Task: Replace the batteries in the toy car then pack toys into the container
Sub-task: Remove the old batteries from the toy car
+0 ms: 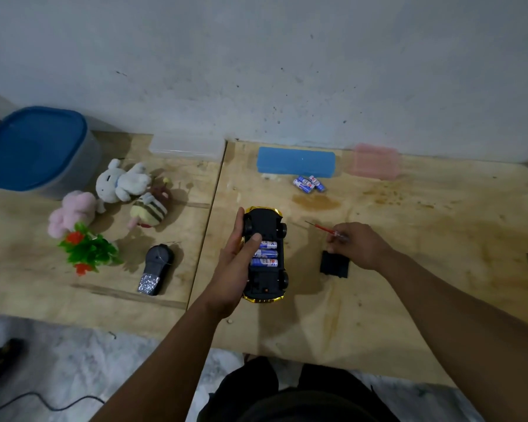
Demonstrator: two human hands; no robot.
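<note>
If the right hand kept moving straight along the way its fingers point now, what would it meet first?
Probably the toy car: the right hand, gripping the red screwdriver, points left towards it across bare table. Depth is uncertain.

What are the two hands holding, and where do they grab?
Left hand grips the upturned toy car by its side; right hand pinches the red screwdriver by its handle.

1. A plain home room, it seems: a scuffed, speckled grey wall (256,71) behind a low tabletop (409,226) of stained bare plywood sheets.
2. Plush toys (116,190) and lidded plastic boxes (40,147) suggest household use.
</note>
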